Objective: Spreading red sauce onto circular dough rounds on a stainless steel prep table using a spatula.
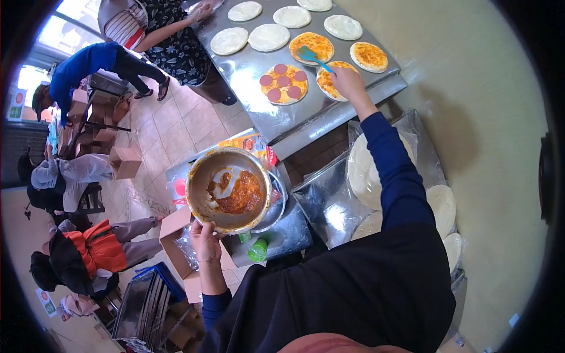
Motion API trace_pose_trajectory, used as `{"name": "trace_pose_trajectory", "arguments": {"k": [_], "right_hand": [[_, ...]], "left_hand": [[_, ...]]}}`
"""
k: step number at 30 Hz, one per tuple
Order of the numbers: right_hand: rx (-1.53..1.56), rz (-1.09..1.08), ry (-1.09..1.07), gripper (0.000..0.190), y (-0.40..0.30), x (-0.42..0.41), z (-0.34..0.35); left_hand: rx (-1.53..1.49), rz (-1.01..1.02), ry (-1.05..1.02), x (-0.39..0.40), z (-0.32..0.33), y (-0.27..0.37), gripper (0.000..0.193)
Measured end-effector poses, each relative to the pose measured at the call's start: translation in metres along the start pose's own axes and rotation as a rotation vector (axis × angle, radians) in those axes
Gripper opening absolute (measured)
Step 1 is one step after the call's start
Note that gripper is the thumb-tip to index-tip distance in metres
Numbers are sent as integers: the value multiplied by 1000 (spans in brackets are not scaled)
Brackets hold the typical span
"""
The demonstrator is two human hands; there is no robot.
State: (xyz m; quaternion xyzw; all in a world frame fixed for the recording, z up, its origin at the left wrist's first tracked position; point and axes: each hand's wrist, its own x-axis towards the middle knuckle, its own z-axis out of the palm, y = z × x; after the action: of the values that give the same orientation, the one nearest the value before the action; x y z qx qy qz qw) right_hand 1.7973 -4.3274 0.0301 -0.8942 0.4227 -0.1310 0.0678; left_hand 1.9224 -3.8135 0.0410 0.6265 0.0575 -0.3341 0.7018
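Observation:
My left hand (pixel 206 242) grips the rim of a metal bowl (pixel 197 176), which is tilted towards me. Reddish-orange sauce (pixel 242 194) lies along its inside. In my right hand (pixel 346 81) is a blue spatula (pixel 309 54), its blade over a round dough base spread with sauce (pixel 321 44). Beneath that hand, another sauced base (pixel 326 81) is partly covered. To its left, a base (pixel 284 84) carries several pink sausage slices. A smaller sauced base (pixel 370 57) sits at the right, and several plain white bases (pixel 269 37) lie farther back on the metal table (pixel 247 84).
A metal pot (pixel 282 207) and a green container (pixel 258 250) stand beneath and beside the bowl. Plastic-covered dough rounds (pixel 364 167) rest on trays at my right. An open cardboard box (pixel 176 225) is at lower left. A co-worker's hand (pixel 202 11) is at the table's far edge; other people work at left.

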Motion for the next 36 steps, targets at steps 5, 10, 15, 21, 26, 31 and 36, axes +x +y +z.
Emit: {"name": "trace_pose_trajectory", "arguments": {"k": [5,10,15,21,26,31,36], "right_hand": [[-129,66,-45,22,24,-5,-21],[-123,202,82,23,36,2,-36],[86,204,172,24,21,8,-29],[56,162,54,30,46,-12,7],[781,267,41,29,79,-56,28],[1684,517,-184,20,-33,-168,-42],[1934,409,-475,37,-129,-264,-70]], "left_hand": [[-61,19,57,-4,3,3,19],[-73,26,68,1,2,5,21],[-15,34,46,7,-8,1,22],[-71,50,102,-3,1,2,22],[-35,37,95,-7,-10,-6,23],[-227,131,73,-5,-27,-10,21],[-216,130,94,-13,-65,-11,29]]}}
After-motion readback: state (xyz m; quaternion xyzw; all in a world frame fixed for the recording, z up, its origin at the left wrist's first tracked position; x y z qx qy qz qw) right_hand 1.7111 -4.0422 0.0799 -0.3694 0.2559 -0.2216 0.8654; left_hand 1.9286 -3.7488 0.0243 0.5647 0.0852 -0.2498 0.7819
